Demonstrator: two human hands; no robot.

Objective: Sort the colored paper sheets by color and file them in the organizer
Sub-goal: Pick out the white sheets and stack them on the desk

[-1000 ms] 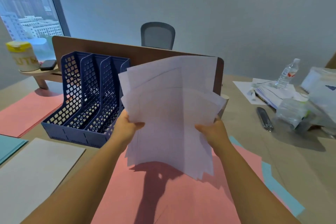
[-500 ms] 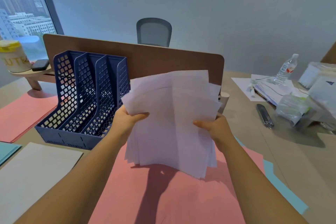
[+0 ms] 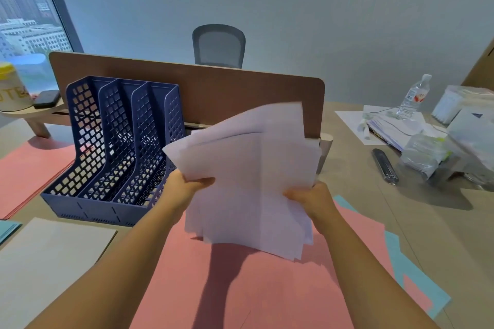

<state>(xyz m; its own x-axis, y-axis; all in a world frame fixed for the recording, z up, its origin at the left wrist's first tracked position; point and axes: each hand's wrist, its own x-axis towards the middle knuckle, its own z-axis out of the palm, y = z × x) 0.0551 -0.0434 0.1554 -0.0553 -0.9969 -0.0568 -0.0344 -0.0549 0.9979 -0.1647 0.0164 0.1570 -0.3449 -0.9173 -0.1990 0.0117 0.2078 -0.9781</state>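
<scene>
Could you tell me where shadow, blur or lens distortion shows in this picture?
Head view: the pale sheets cast a dark shadow on the pink paper below; their top edge is motion-blurred; wide-angle distortion bows the window frame and stretches the forearms.

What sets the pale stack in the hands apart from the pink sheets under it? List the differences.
1. Colour: the pale stack is whitish-lilac; the pink sheets are salmon pink.
2. Pose: the pale stack is held up, tilted, above the desk; the pink sheets lie flat on it.
3. Hold: the left hand and right hand grip the pale stack's side edges; nothing touches the pink sheets.
4. Order: the pale stack is fanned unevenly.

Shared: neither is in the blue organizer yet.
</scene>
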